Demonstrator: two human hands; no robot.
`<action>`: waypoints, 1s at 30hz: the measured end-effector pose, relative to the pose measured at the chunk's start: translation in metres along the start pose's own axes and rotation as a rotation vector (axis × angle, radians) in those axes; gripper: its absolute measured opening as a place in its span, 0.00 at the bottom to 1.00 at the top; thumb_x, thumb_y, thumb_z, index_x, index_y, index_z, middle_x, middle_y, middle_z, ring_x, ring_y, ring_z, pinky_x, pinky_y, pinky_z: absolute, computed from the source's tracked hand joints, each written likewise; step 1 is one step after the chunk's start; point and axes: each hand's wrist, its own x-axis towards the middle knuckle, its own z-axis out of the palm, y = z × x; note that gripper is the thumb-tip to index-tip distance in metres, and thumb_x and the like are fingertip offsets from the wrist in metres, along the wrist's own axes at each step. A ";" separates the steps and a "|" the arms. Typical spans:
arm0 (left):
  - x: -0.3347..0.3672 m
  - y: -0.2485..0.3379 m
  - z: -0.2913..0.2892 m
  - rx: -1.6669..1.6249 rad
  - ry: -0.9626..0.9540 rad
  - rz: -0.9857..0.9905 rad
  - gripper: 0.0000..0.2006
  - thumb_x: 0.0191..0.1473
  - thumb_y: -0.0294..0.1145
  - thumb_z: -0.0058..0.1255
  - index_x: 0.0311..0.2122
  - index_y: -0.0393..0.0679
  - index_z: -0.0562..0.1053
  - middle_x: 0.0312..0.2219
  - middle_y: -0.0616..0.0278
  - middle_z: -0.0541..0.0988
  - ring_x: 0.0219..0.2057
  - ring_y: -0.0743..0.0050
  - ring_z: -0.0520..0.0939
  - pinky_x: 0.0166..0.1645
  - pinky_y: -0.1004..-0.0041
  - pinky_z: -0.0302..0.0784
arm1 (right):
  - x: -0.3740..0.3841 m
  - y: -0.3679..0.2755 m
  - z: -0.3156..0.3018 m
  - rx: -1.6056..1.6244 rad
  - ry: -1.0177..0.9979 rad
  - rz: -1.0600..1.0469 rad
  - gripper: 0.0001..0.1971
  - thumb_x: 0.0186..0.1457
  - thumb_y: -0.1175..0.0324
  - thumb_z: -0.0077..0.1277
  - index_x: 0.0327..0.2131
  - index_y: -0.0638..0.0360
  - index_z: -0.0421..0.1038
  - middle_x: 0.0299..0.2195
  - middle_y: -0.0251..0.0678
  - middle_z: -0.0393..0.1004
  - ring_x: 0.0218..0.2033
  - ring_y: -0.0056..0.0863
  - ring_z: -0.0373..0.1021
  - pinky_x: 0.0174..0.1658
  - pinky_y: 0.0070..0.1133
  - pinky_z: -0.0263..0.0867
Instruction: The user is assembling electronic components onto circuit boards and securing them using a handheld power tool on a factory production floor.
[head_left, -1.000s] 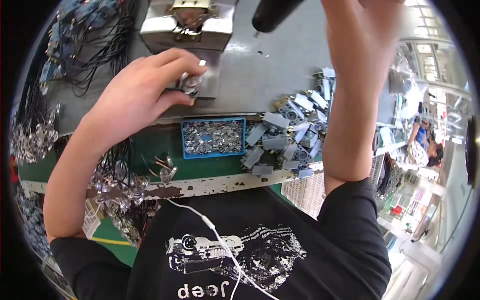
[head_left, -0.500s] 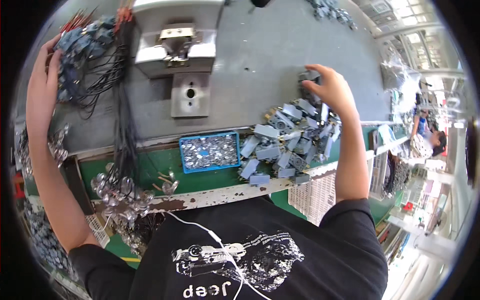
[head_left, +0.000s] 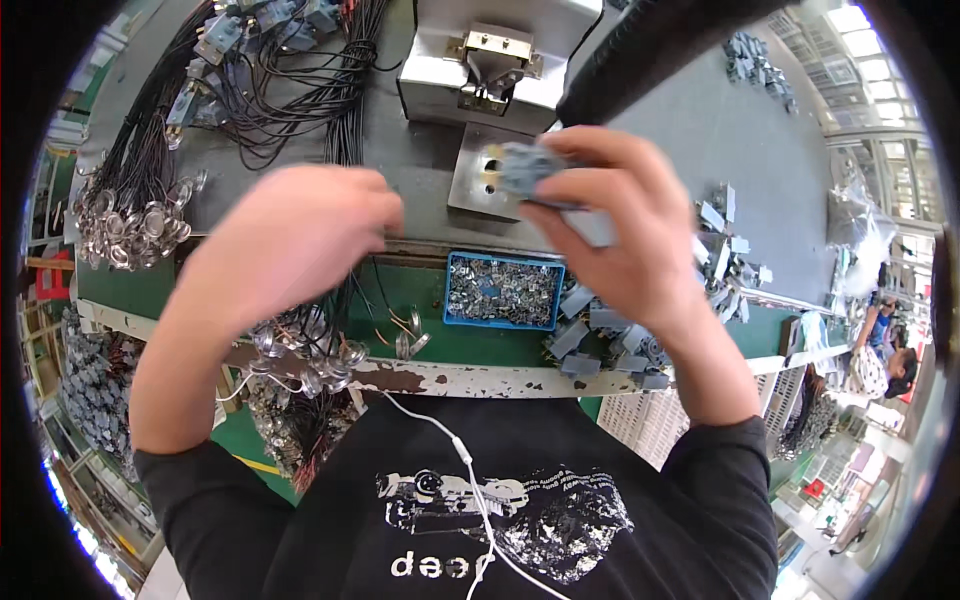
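Note:
My right hand point(head_left: 630, 220) grips a small grey plastic block with brass-coloured contacts point(head_left: 528, 170) between thumb and fingers. The block is in the air over a flat metal plate with holes point(head_left: 475, 195), in front of a box-shaped metal machine point(head_left: 495, 70). To the left, my left hand point(head_left: 310, 225) is blurred, its fingers curled together over the black wires. What it holds, if anything, is hidden. Below the hands sits a blue tray point(head_left: 505, 325) filled with small metal pieces. A heap of similar grey blocks point(head_left: 610, 345) lies to its right.
Black wires with grey blocks point(head_left: 230, 40) lie at the far left, beside round metal ends point(head_left: 135, 225). More round metal ends point(head_left: 310, 350) lie at the bench's front edge point(head_left: 470, 380). A dark thick bar point(head_left: 660, 55) crosses beside the machine. Another person point(head_left: 880, 355) is at far right.
My right hand has moved left from the grey heap with a block in its fingers. My left hand has left the far-left wired blocks and come right and nearer. The view has shifted left.

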 end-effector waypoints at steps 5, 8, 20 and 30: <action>0.020 0.022 0.016 0.303 -0.306 0.032 0.05 0.46 0.27 0.58 0.29 0.44 0.83 0.32 0.60 0.84 0.36 0.61 0.86 0.39 0.64 0.82 | -0.008 0.013 0.048 -0.165 -0.009 -0.089 0.15 0.47 0.73 0.67 0.40 0.55 0.78 0.46 0.39 0.75 0.39 0.40 0.76 0.38 0.31 0.74; 0.023 0.028 0.020 0.419 -0.435 0.042 0.05 0.45 0.28 0.58 0.27 0.47 0.84 0.31 0.62 0.84 0.35 0.66 0.87 0.37 0.66 0.82 | -0.014 0.016 0.054 -0.223 -0.086 -0.025 0.17 0.49 0.72 0.64 0.45 0.57 0.77 0.49 0.40 0.73 0.41 0.40 0.75 0.41 0.31 0.75; 0.028 0.014 -0.004 0.064 -0.381 0.082 0.09 0.50 0.38 0.62 0.29 0.45 0.83 0.32 0.58 0.81 0.37 0.53 0.85 0.41 0.59 0.81 | -0.018 0.005 0.040 -0.108 -0.254 0.218 0.22 0.52 0.71 0.64 0.52 0.55 0.74 0.53 0.45 0.71 0.40 0.40 0.77 0.43 0.32 0.74; 0.043 0.006 0.002 -0.209 0.041 0.271 0.08 0.55 0.36 0.59 0.34 0.44 0.77 0.28 0.60 0.76 0.36 0.56 0.79 0.44 0.62 0.73 | -0.023 -0.042 0.003 0.006 -0.430 0.230 0.21 0.51 0.69 0.66 0.49 0.58 0.77 0.38 0.36 0.78 0.33 0.36 0.78 0.36 0.29 0.74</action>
